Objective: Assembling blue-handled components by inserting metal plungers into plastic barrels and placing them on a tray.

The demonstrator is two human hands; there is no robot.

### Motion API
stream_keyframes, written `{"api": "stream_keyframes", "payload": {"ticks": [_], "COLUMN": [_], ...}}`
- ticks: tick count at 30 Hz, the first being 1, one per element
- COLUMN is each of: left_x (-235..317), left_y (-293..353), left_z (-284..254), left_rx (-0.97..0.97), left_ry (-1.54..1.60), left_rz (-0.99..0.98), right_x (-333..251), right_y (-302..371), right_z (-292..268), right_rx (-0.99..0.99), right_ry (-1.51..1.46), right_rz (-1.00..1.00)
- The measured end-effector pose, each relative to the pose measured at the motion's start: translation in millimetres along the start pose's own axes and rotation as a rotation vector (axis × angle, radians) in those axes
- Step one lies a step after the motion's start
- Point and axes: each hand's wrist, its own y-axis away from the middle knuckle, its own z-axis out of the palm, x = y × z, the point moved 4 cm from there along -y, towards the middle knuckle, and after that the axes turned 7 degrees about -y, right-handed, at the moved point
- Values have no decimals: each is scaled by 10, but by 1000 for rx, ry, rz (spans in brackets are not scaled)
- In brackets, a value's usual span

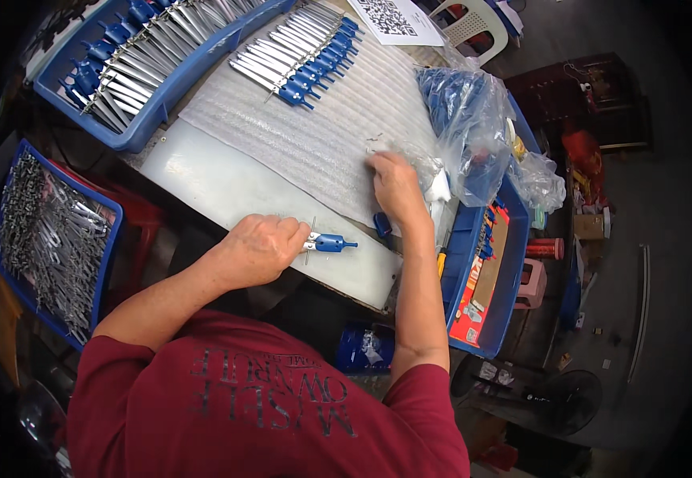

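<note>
"What did your left hand hold?"

"My left hand [262, 248] gripped a part [332, 242] by its silver end, low over the bare white edge of the desk [218, 179]. The blue tip pointed to my right, and a thin pin [310, 236] crossed the silver portion just beside my fingers."

"And the right?"

"My right hand [398, 190] reached over the foam sheet [282, 135], fingers drawn in near a few small bits [375, 143]. Whether it pinched anything, I could not tell."

"What lay by that wrist?"

"A small blue piece [382, 224], just beside it on the near side of the sheet. A yellow handle [441, 264] showed beyond my forearm, next to a blue bin [464, 239]."

"And across the desk?"

"A row of similar parts [302, 64] lay side by side on the foam, blue tips toward the right. More filled a blue tray [143, 134] at the far left."

"Around you?"

"Metal pieces [59, 239] heaped in a crate [109, 255] stood at my left; a clear bag [473, 127] lay crumpled on the right, near a printed sheet [398, 20] at the far edge."
</note>
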Motion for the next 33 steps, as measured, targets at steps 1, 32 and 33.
{"api": "stream_keyframes", "payload": {"ticks": [1,32,33], "left_x": [-8,0,-1], "left_y": [7,-10,-9], "left_z": [5,-10,-11], "left_rx": [-4,20,20], "left_ry": [-13,3,-2], "left_rz": [2,-2,-3], "right_x": [-29,255,246], "right_y": [30,119,113], "right_z": [-54,-109,-99], "right_rx": [-8,-18,8], "right_ry": [-2,-146,-147], "right_rz": [-3,320,251]}}
